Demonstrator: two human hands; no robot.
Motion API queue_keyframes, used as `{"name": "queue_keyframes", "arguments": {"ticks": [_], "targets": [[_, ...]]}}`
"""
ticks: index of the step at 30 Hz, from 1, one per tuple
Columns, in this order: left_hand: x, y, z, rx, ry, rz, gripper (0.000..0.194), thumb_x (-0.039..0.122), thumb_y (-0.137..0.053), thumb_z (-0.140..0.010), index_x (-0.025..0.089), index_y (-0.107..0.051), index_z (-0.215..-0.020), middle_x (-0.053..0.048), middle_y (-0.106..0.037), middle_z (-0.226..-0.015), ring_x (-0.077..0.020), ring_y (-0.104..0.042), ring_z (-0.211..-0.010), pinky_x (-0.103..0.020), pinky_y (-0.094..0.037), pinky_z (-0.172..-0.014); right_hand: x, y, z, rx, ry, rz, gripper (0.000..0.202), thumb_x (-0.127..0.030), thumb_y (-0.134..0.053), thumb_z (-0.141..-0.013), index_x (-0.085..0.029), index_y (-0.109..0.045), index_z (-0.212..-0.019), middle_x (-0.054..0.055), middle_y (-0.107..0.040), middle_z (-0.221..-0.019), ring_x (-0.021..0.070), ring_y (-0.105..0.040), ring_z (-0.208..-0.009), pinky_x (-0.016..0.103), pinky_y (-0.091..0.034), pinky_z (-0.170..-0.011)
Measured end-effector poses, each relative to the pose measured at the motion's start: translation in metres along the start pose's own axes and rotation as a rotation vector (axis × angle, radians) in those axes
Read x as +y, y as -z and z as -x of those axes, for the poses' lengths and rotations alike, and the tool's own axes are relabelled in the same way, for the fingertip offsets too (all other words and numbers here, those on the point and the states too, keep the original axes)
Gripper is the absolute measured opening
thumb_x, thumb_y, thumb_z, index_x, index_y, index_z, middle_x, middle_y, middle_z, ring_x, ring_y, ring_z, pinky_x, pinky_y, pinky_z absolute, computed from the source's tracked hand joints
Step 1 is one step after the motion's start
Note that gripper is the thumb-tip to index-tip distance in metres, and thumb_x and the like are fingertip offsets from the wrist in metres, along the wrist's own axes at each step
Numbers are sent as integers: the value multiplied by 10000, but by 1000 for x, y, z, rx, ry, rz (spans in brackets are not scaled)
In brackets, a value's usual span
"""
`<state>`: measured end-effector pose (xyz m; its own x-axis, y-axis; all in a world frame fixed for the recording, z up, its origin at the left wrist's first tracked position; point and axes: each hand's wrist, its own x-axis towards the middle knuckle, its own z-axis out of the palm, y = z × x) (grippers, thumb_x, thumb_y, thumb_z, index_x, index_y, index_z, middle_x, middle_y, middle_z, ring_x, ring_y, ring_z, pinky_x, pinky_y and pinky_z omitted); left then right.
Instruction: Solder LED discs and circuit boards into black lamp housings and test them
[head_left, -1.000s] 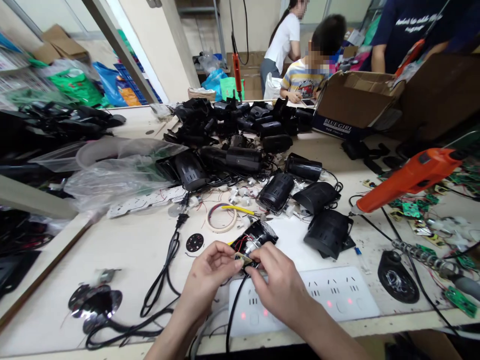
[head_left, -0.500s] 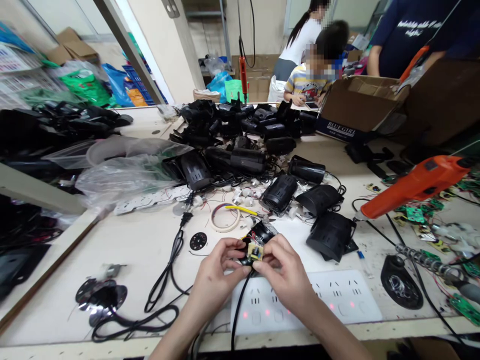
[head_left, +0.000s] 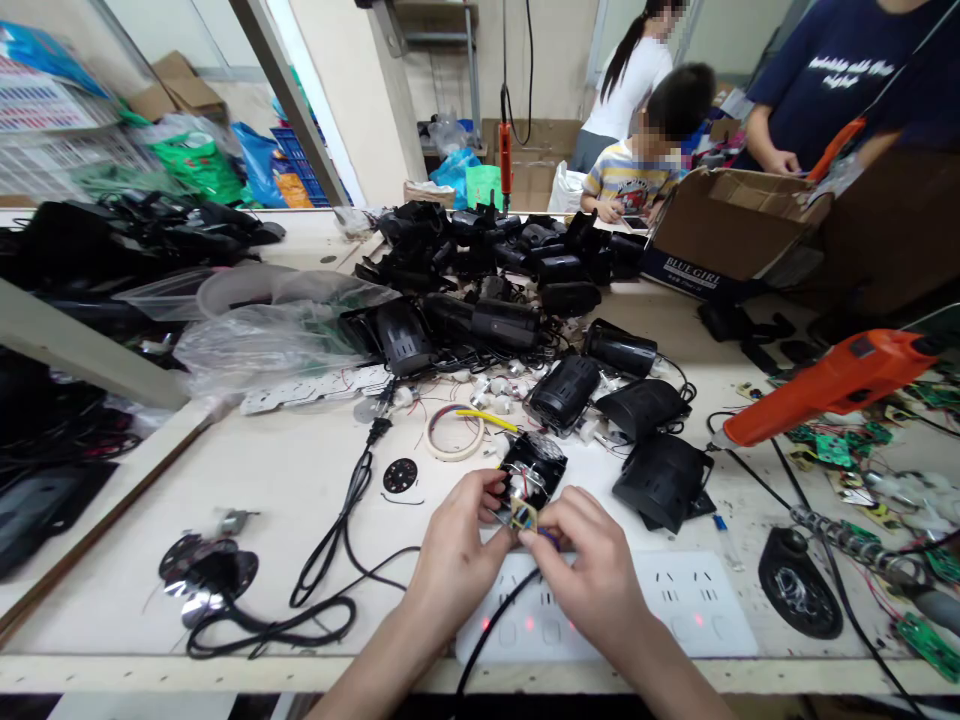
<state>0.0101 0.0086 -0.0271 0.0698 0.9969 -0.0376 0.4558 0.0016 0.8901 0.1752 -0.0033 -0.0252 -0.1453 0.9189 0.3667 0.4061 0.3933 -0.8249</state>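
A small yellowish circuit board (head_left: pixel 523 514) is between my two hands, tilted in front of an open black housing (head_left: pixel 534 462) with wires and a white part inside. My left hand (head_left: pixel 466 530) has its thumb and fingers closed at the board's left side, by the housing's edge. With thumb and fingertips, my right hand (head_left: pixel 589 545) pinches the board's right edge, where a bit of blue shows. A black cable (head_left: pixel 491 632) runs from under the right hand toward the table's front edge. Below the hands lies a white power strip (head_left: pixel 675 610) with red lights.
Black housings (head_left: pixel 664 480) lie right of the hands and pile up behind. An orange electric screwdriver (head_left: pixel 832 390) hangs at the right, near green circuit boards (head_left: pixel 829 445). A tape roll (head_left: pixel 454 434) and coiled black cord (head_left: pixel 330 560) lie left. People are beyond the table, near a cardboard box (head_left: pixel 739 215).
The view has shifted, moving the background slightly right. The circuit board has tipped more upright, and more of the black housing's inside shows behind it.
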Motion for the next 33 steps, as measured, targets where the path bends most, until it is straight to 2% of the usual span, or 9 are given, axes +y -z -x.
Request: {"name": "queue_keyframes", "arguments": {"ticks": [1, 3, 6, 10, 14, 20, 25, 29, 33], "targets": [[1, 1, 1, 7, -12, 17, 443, 152, -645, -709, 186, -547, -1140, -85, -673, -1043, -225, -645, -899, -379, -540, -802, -2, 0, 2, 43, 115, 185, 219, -134, -534, -892, -186, -525, -680, 4, -468, -661, 165, -424, -655, 297, -315, -607], [2, 3, 4, 60, -17, 65, 426, 187, -643, -745, 191, -534, -1157, -88, -667, -1069, -223, -650, -924, -372, -546, -807, -5, -2, 4, 118, 246, 423, 259, -55, -457, -905, -178, -515, -684, 24, -452, -662, 185, -404, -675, 321, -296, -615], [4, 7, 12, 123, 43, 222, 344, 305, -660, -798, 188, -539, -1098, -74, -667, -977, -204, -655, -851, -362, -559, -782, -9, -6, 6, 197, 321, 552, 309, -14, -429, -912, -184, -481, -660, 28, -417, -644, 187, -373, -649, 331, -261, -573], [9, 5, 18, -15, 190, 533, 416, 298, -780, -688, 172, -563, -1019, -70, -675, -925, -189, -653, -827, -327, -565, -767, -11, -13, 5, 257, 399, 599, 354, -33, -455, -927, -200, -443, -615, 22, -393, -609, 190, -339, -618, 348, -224, -546], [11, 3, 16, -24, 253, 668, 510, 226, -852, -583, 161, -578, -1008, -77, -681, -960, -181, -651, -855, -311, -558, -792, -9, -16, 8, 269, 392, 556, 306, -15, -480, -911, -191, -479, -660, 24, -422, -622, 190, -374, -622, 337, -255, -540], [15, 6, 12, 19, 262, 698, 485, 207, -853, -577, 166, -591, -983, -59, -692, -941, -181, -658, -868, -328, -551, -832, -8, -18, 21, 172, 283, 344, 190, -29, -444, -917, -140, -581, -849, 45, -494, -726, 186, -484, -686, 299, -399, -588], [16, 8, 11, -30, 241, 665, 460, 220, -813, -610, 169, -585, -1007, -72, -708, -978, -208, -671, -923, -371, -544, -884, -10, -17, 29, 122, 177, 215, 175, -61, -450, -928, -152, -599, -946, 56, -550, -790, 177, -556, -729, 285, -476, -636], [15, 7, 10, -89, 245, 663, 462, 215, -801, -610, 178, -577, -1012, -72, -714, -980, -211, -677, -922, -383, -541, -887, -13, -12, 35, 96, 139, 228, 180, -70, -462, -918, -168, -599, -983, 53, -579, -796, 174, -577, -714, 266, -479, -599], [13, 5, 10, -140, 260, 670, 480, 196, -803, -599, 175, -584, -1026, -73, -712, -973, -203, -674, -909, -364, -543, -862, -15, -7, 44, 125, 78, 189, 145, -82, -474, -913, -181, -575, -947, 35, -586, -785, 154, -581, -677, 244, -479, -580]]}}
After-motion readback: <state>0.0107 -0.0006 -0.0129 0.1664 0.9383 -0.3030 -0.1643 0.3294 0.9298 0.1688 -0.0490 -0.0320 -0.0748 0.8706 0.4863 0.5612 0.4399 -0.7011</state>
